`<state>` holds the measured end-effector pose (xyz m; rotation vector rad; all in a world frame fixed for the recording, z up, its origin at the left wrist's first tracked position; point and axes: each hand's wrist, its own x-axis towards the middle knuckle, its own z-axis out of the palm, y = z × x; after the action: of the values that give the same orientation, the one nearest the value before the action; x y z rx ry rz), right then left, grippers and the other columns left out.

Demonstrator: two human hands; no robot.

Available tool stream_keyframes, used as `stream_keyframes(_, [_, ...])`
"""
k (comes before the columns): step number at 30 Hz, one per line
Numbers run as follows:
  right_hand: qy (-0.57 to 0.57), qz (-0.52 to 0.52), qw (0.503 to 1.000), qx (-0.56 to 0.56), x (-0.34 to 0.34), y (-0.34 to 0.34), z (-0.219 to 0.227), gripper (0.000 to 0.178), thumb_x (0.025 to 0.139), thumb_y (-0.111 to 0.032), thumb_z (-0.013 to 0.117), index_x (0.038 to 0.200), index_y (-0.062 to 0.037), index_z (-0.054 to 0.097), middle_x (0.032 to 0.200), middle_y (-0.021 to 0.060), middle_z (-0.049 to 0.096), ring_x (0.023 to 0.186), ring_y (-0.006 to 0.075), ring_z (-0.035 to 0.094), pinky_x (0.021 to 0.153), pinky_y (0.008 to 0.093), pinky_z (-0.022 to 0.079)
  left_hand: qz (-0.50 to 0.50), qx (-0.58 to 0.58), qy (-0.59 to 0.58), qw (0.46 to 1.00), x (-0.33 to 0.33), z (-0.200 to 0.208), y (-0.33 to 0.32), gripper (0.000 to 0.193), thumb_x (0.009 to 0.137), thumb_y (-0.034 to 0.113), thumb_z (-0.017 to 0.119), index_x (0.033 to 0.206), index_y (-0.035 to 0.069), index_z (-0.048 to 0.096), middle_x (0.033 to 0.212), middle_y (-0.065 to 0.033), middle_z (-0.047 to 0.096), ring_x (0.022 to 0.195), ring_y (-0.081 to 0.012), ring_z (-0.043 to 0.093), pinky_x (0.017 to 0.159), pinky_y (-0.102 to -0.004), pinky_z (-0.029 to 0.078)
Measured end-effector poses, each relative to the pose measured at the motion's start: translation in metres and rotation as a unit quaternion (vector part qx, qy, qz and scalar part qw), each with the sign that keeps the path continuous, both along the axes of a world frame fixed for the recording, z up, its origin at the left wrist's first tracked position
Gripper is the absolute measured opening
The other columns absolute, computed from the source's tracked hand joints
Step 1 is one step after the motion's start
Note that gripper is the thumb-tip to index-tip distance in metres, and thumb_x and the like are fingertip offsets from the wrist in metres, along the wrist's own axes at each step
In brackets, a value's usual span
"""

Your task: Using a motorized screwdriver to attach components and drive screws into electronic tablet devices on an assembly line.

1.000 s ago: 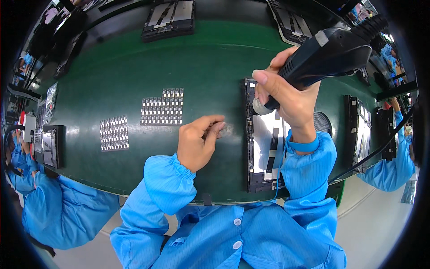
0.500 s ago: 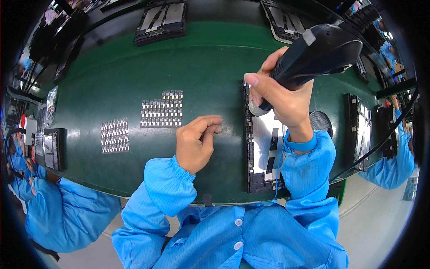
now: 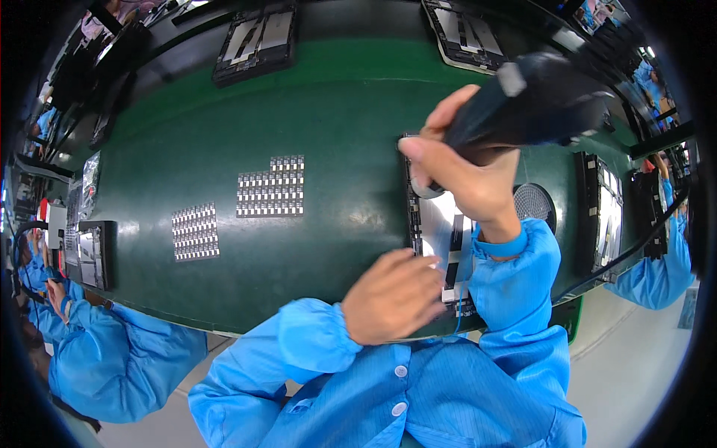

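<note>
My right hand (image 3: 467, 175) grips a black, thick-bodied hand tool (image 3: 523, 108) that looks like a heat gun, blurred by motion. Its lower end points down at the far part of an opened tablet (image 3: 437, 224), which has a black frame and silvery inside. My left hand (image 3: 396, 295) reaches over the tablet's near left edge, fingers spread and slightly blurred. Nothing shows in it, though its palm side is hidden and I cannot tell whether it touches the tablet. A blue band (image 3: 502, 248) circles my right wrist.
Two sheets of small black-and-white labels, one larger (image 3: 270, 190) and one smaller (image 3: 196, 233), lie on the green table (image 3: 321, 119). A round mesh piece (image 3: 534, 207) is beside my right wrist. More opened tablets (image 3: 601, 213) stand around. A co-worker's blue sleeve (image 3: 112, 358) shows at left.
My left hand has moved right and nearer to me, from the bare table to the tablet, its curled fingers now spread. The tool has tilted slightly in my right hand.
</note>
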<state>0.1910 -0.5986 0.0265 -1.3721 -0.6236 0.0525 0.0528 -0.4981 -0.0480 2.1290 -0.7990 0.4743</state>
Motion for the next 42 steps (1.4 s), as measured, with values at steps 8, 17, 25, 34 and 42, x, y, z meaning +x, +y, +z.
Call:
stream_keyframes(8, [-0.126,-0.035,0.986,0.103,0.006,-0.068,0.019,0.024,0.083,0.003,0.057,0.101,-0.0067,0.043,0.064,0.0051,0.051,0.048,0.0119,0.05,0.046,0.0255,0.045,0.024,0.13,-0.034,0.991,-0.015,-0.008,-0.009,0.04,0.075,0.029,0.072,0.1,-0.002,0.065,0.112,-0.0151,0.063,0.114,-0.0259,0.057,0.101,-0.0444,0.038])
stream_keyframes(17, [-0.004,-0.102,0.99,0.093,-0.023,-0.117,-0.013,0.031,0.079,0.002,0.065,0.093,-0.005,0.039,0.062,0.005,0.049,0.049,0.0132,0.051,0.048,0.0257,0.045,0.161,0.186,-0.073,0.967,0.093,0.0,0.066,0.046,0.075,0.021,0.075,0.107,-0.008,0.059,0.115,-0.0226,0.059,0.112,-0.035,0.056,0.095,-0.0403,0.046])
stream_keyframes(25, [0.119,-0.055,0.989,0.072,-0.021,-0.122,-0.023,0.031,0.074,0.006,0.07,0.091,-0.0034,0.046,0.066,0.0034,0.055,0.053,0.0085,0.053,0.049,0.0224,0.044,0.287,0.314,-0.053,0.903,0.236,0.0,0.119,0.034,0.085,0.021,0.062,0.107,-0.005,0.059,0.116,-0.0221,0.058,0.114,-0.0359,0.053,0.096,-0.0403,0.044])
stream_keyframes(34, [0.134,-0.063,0.989,0.025,-0.02,-0.136,-0.035,0.033,0.066,-0.014,0.083,0.083,-0.0053,0.057,0.068,-0.0021,0.058,0.061,0.0073,0.057,0.059,0.0227,0.044,0.186,0.344,0.055,0.919,0.312,0.014,0.0,0.051,0.085,0.031,0.063,0.124,-0.001,0.052,0.136,-0.0172,0.047,0.131,-0.0301,0.038,0.108,-0.0488,0.03])
stream_keyframes(42, [0.134,-0.028,0.99,0.037,-0.018,-0.147,-0.032,0.028,0.066,-0.013,0.08,0.079,-0.0039,0.057,0.065,0.0027,0.058,0.056,0.0115,0.057,0.055,0.0257,0.045,0.156,0.475,-0.025,0.866,0.372,0.048,-0.027,0.081,0.063,0.039,0.079,0.127,0.002,0.046,0.137,-0.0119,0.045,0.132,-0.0288,0.037,0.107,-0.0567,0.027])
